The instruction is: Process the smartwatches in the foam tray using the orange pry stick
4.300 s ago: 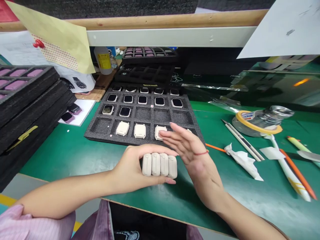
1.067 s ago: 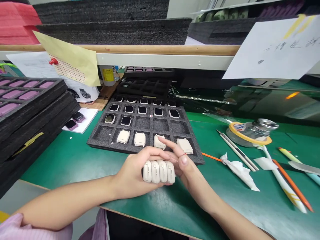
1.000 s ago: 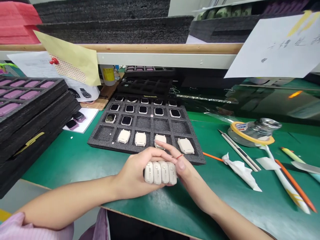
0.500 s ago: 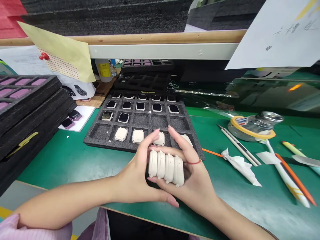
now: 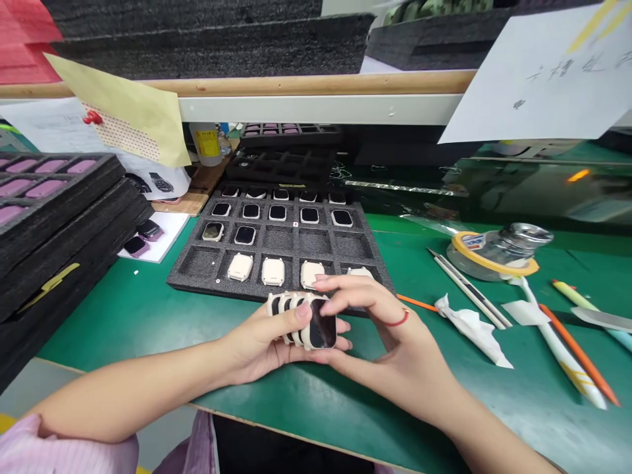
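My left hand (image 5: 257, 345) is wrapped round a row of several white smartwatch cases (image 5: 290, 304), its thumb lying across their top. The end case, a smartwatch (image 5: 323, 327), turns its black screen toward me. My right hand (image 5: 390, 329) grips this one between a fingertip on the upper screen and the thumb at its lower edge. Just beyond the hands lies a black foam tray (image 5: 190, 280). White cases (image 5: 273, 270) lie back side up in its front row, one partly behind my right fingers. Watches with dark screens (image 5: 277, 212) fill slots further back.
Stacked foam trays (image 5: 108, 217) stand at left, purple watches (image 5: 135, 246) beside them. On the right are a glass jar (image 5: 494, 253) with a yellow tape roll, a crumpled tissue (image 5: 471, 329), a toothbrush (image 5: 567, 355) and pens. A shelf edge (image 5: 306, 108) crosses above the table.
The row of cases has turned, so a black screen now faces me instead of the white sides. My left thumb has moved on top, and my right hand has shifted to the end watch.
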Available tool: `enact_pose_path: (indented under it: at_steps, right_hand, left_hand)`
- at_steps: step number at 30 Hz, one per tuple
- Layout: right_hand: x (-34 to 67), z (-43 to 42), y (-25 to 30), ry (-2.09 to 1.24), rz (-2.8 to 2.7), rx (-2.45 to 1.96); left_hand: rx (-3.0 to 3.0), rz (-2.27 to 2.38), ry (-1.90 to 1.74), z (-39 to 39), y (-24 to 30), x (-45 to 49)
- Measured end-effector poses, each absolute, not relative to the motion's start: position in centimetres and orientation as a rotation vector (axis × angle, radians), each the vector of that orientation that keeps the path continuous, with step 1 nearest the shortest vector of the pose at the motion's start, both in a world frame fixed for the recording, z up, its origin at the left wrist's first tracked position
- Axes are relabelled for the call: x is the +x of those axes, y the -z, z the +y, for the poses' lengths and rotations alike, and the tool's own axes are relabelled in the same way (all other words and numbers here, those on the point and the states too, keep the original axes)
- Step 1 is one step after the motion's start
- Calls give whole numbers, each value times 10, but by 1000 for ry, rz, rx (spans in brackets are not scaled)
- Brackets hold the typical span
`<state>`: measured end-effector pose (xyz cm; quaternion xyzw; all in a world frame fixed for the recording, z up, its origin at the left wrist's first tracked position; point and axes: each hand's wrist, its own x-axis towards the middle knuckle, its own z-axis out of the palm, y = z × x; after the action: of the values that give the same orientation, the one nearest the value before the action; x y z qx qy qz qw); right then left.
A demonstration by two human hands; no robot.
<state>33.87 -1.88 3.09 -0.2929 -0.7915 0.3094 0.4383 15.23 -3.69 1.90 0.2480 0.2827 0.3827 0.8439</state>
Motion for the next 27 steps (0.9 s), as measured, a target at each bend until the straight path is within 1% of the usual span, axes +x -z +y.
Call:
enact_pose_path:
  at_steps: [6,10,12,14,18,20,27]
  right_hand:
    - [341,-16,-35,-863,-1901,-768]
    - [340,-15,-36,-771,-1663,-842]
    - [340,-16,-37,-692,-1460,-854]
    - [340,-18,-37,-679,-1388,-803]
    - [338,-23,-32,-767,-1755,-707]
    - [336,-25,-29,-730,-1910,-701]
    - [334,-25,-25,-638,-1962,-689]
  left_hand:
    - [500,559,-833,-34,-18,148]
    - [464,545,-782,-34,-18,147]
    - [438,475,-749,-34,-17,146]
    - [421,392,-738,-34,-17,146]
    - [450,309,-724,-32,-16,143]
    - [474,309,-684,-32,-16,142]
    - [485,333,-620,-30,-19,143]
